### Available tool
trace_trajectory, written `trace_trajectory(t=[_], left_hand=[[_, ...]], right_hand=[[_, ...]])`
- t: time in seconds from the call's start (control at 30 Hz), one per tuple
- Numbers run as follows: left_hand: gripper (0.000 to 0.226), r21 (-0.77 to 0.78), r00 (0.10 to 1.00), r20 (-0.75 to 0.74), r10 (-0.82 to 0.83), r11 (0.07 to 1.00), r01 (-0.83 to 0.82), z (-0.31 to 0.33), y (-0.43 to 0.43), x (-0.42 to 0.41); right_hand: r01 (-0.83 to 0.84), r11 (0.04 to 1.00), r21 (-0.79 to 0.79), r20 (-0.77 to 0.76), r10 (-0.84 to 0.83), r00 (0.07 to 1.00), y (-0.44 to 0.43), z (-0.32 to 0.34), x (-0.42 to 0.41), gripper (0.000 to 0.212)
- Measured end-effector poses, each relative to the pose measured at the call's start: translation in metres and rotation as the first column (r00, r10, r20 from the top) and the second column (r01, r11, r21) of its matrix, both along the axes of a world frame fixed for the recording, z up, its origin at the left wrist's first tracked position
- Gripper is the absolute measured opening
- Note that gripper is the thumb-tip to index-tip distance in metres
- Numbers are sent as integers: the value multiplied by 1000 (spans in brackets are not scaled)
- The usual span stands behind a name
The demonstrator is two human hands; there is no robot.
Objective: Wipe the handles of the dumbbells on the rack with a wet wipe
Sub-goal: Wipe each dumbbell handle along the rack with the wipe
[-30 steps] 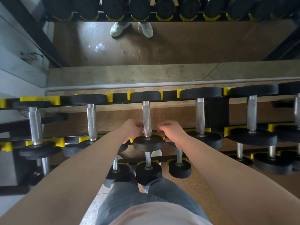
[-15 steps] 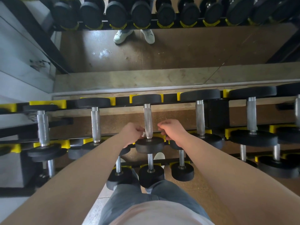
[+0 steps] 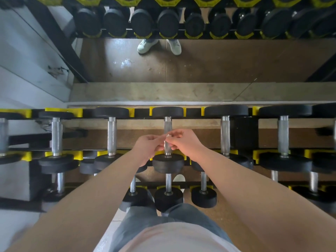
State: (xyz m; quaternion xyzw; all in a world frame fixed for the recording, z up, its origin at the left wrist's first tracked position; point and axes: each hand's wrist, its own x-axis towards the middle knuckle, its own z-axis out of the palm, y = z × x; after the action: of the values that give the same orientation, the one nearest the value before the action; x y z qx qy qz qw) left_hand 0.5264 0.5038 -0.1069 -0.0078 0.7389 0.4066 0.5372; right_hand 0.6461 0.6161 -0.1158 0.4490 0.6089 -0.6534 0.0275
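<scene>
A row of black dumbbells with silver handles lies across a black rack with yellow cradles (image 3: 204, 110). Both my hands meet over the handle (image 3: 167, 124) of the middle dumbbell (image 3: 168, 162). My left hand (image 3: 148, 147) and my right hand (image 3: 182, 142) each pinch a small white wet wipe (image 3: 168, 136) between fingertips, just above the handle's middle. Most of the wipe is hidden by my fingers. I cannot tell whether it touches the handle.
Neighbouring handles stand to the left (image 3: 111, 136) and right (image 3: 225, 136). Smaller dumbbells (image 3: 168, 198) sit on a lower tier near my legs. A mirror behind the rack reflects white shoes (image 3: 145, 46) and more dumbbells. A grey wall (image 3: 27, 79) closes the left side.
My hands have risen from the lower end of the middle handle, near the black head, to its middle. They have drawn together over the wipe. The camera has tilted up slightly.
</scene>
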Motion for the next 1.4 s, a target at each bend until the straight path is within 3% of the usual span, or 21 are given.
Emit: trace_trajectory(t=[0.13,0.2,0.27,0.33,0.43,0.5,0.57,0.63,0.7,0.8,0.9,0.93,0.97,1.03,1.07,1.13,1.3,1.4], left_hand=[[25,-129,997,-34,63,989,-67,-6,-7,3],[23,-156,997,14,74,985,-71,-7,-10,3],[21,-170,998,31,61,984,-55,-7,-12,4],[20,-174,996,32,80,982,-74,-9,-13,5],[17,-196,996,14,88,977,-84,-4,-9,8],[17,-198,996,7,85,977,-82,-2,-5,10],[20,-196,996,25,91,977,-84,0,0,10],[26,-198,994,45,100,976,-89,0,3,8],[30,-190,994,53,96,978,-84,3,6,6],[33,-192,996,28,87,978,-80,6,10,7],[37,-190,996,40,84,979,-75,11,11,8],[38,-182,996,52,74,981,-63,13,11,8],[40,-185,997,58,53,982,-42,15,10,8],[40,-177,997,65,46,984,-34,18,6,8],[39,-185,994,77,77,981,-62,20,5,8],[36,-195,992,77,101,977,-85,23,2,7],[35,-185,997,53,50,982,-40,23,-18,1],[35,-177,997,60,44,984,-33,22,-31,-2]], right_hand=[[155,984,84,144,-166,976,13,-21,1,16],[123,992,6,212,-121,970,14,-31,3,22],[-93,995,-21,274,95,957,9,-31,4,20],[-391,919,45,342,354,871,7,-28,2,19],[-586,806,84,437,499,748,7,-27,-7,18],[-495,869,19,416,443,794,13,-32,-10,15],[-207,976,-69,348,218,912,19,-36,-13,18],[91,986,-140,252,-53,966,26,-38,-16,17],[197,970,-140,183,-170,968,28,-35,-18,14],[-23,1000,6,235,21,972,22,-27,-10,11],[-407,913,27,402,363,841,7,-21,2,8],[-438,898,53,427,376,822,3,-20,3,9],[-382,920,89,425,311,850,1,-20,2,9],[-64,991,121,324,22,946,2,-17,-8,7],[87,986,145,260,-123,958,4,-14,-15,10],[187,952,243,168,-231,958,9,-6,-29,14],[65,903,424,175,-152,973,-4,1,-33,23],[-187,873,450,262,71,962,-26,-8,-12,13]])
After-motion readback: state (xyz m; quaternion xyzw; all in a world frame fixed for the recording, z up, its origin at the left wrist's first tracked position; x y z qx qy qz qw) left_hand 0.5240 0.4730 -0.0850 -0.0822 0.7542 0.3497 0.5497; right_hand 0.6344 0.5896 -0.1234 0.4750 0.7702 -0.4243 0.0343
